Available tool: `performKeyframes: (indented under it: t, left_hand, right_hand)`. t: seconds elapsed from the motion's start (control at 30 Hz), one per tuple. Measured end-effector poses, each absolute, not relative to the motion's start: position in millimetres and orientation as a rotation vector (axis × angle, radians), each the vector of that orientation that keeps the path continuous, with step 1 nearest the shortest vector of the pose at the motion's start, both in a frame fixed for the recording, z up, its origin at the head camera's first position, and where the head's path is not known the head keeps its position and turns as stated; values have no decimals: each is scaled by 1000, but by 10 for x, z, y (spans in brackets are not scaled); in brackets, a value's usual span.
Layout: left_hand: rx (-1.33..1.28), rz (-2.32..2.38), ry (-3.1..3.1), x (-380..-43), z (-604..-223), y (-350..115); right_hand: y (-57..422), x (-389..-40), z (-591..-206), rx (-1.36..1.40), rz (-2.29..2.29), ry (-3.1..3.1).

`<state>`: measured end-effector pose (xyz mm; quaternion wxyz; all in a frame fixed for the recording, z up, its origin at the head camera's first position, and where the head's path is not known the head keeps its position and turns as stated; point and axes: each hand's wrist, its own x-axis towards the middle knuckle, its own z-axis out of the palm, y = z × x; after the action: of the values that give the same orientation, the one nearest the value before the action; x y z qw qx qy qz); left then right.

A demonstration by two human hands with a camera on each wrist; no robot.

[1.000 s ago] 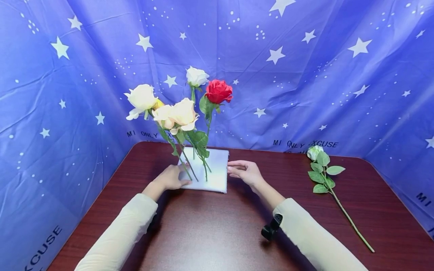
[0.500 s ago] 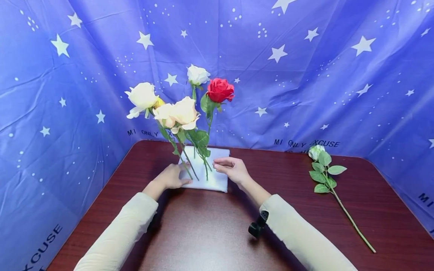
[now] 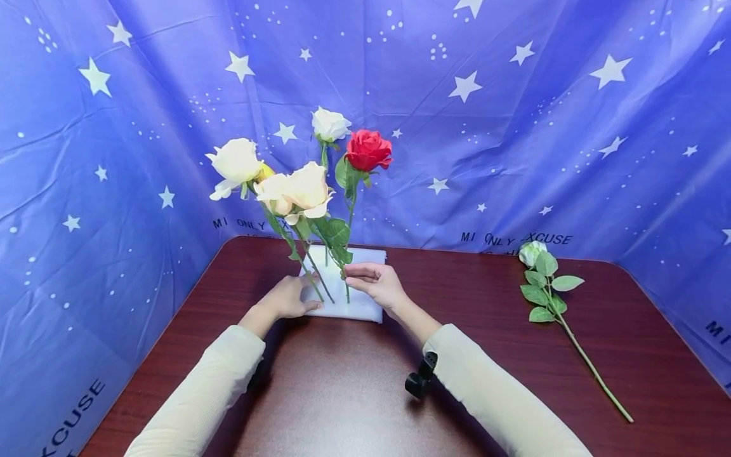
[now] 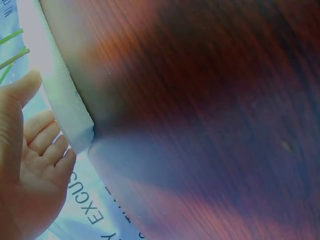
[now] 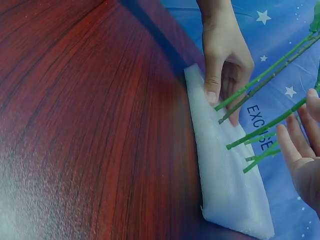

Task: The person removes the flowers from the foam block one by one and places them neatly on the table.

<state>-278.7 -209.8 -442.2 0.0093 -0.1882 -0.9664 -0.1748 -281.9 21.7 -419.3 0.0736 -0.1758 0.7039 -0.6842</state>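
A white foam block (image 3: 365, 308) lies on the table with several rose stems standing in it. A red rose (image 3: 369, 151) and a white rose (image 3: 331, 125) rise at the back; a cream rose (image 3: 308, 189) and another white rose (image 3: 234, 160) lean left. My left hand (image 3: 285, 298) grips the block's left end, thumb (image 4: 31, 86) over its top near the stems. My right hand (image 3: 377, 284) is over the block, fingertips right at a green stem (image 5: 270, 123). In the right wrist view that stem passes between thumb and extended fingers, which stand apart.
A white-green rose (image 3: 532, 254) with a long leafy stem (image 3: 591, 365) lies on the right of the dark red wooden table (image 3: 485, 298). A blue star-printed curtain (image 3: 422, 82) closes off the back and sides. A black device (image 3: 421, 376) hangs under the right sleeve.
My right hand has moved left from the block's right edge to the stems, fingers reaching in among them. My left hand stays at the block's left end.
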Motion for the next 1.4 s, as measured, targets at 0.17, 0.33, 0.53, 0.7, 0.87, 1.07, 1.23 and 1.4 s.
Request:
performKeyframes:
  t: [0.17,0.33,0.53,0.7,0.87,1.07,1.23,1.4]
  left_hand:
    - [-583,-547,-3018,-2787,-4443,-2114]
    - [-631,-554,-2963,-2783,-4457,-2136]
    - [-630,-568,-2963,-2785,-4447,-2122]
    - [-588,-535,-3007,-2803,-4463,-2118]
    - [-581,-510,-3023,-2799,-4450,-2110]
    - [-591,-493,-3013,-2812,-4435,-2091]
    - [-584,-532,-3010,-2795,-4422,-2079]
    - [-581,-536,-2991,-2780,-4409,-2072]
  right_hand:
    - [163,-2816,-4206,-505,-2048,2110]
    - [128,-2806,-4215,-521,-2089,2106]
    - [108,-2796,-4211,-562,-2127,2177]
    - [108,-2805,-4214,-593,-2159,2198]
    - [123,-2828,-4206,-573,-2155,2236]
    - [138,-2851,-4185,-548,-2168,2267]
    - [127,-2846,-4176,-512,-2172,2285]
    - [131,-2826,-4154,-486,-2183,2304]
